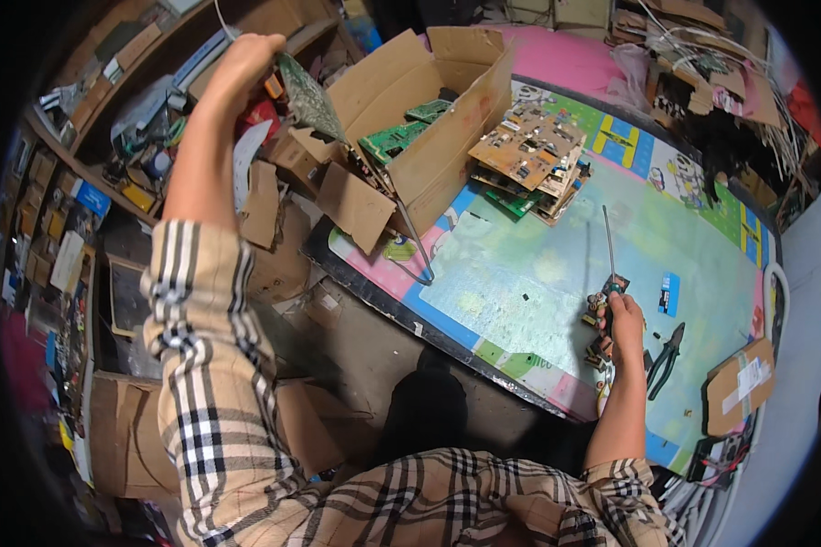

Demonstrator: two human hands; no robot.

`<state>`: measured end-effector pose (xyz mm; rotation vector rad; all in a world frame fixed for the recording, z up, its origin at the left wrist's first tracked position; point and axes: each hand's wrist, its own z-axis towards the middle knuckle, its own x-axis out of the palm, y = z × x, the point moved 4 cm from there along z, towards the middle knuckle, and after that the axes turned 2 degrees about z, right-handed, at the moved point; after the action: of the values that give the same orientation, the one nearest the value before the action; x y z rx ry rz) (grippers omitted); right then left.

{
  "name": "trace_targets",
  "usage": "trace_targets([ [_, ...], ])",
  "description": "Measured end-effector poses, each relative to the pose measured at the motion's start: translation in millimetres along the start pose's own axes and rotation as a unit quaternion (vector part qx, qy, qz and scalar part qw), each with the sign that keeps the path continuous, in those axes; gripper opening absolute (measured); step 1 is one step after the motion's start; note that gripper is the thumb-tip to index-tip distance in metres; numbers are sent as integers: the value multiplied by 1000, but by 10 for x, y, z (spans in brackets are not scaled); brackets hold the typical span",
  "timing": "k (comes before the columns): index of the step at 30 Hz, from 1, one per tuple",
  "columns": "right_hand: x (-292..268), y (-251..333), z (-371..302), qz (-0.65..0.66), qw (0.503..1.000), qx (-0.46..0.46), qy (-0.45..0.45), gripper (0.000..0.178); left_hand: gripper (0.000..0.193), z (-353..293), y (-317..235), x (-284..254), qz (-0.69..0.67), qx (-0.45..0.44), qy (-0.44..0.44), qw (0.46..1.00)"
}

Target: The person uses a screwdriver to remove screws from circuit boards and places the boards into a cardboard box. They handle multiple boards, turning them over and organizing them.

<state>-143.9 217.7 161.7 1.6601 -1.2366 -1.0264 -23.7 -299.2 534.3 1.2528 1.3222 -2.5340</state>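
Note:
My left hand [257, 56] is raised at the upper left, its fingers closed on the end of a greenish circuit board [306, 98] seen nearly edge-on beside an open cardboard box [452, 150]. More green boards [394, 141] lie inside that box. On the table at the right, my right hand [625, 324] is wrapped round the handle of a screwdriver [607, 244], whose long shaft points away from me. Small loose electronic parts [597, 321] sit in a cluster beside and partly under this hand. Pliers with dark handles [666, 362] lie just to its right.
A stack of brown circuit boards [529, 150] stands right of the box. A bent metal rod [420, 255] rests by the table's left edge. A blue card [670, 294] and a flat cardboard piece [741, 387] are at the right. Crowded shelves [77, 210] line the left side.

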Motion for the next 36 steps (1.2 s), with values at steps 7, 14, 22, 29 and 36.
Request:
trace_targets([
  [7,-17,8,-49,33,999,-4,-6,28,29,-881,-621,-8,28,242,131,961],
  [14,-179,41,-165,67,996,11,-51,27,19,-2164,-539,1338,87,339,233,907],
  [22,-211,61,-213,91,995,-5,-38,25,5,-3682,421,3168,300,625,259,673],
  [29,-206,7,-170,88,996,-21,-20,24,9,-4586,943,3828,307,580,339,674],
  [36,-260,-52,-167,96,995,-17,-26,23,7,-4687,1172,4037,278,531,398,695],
])
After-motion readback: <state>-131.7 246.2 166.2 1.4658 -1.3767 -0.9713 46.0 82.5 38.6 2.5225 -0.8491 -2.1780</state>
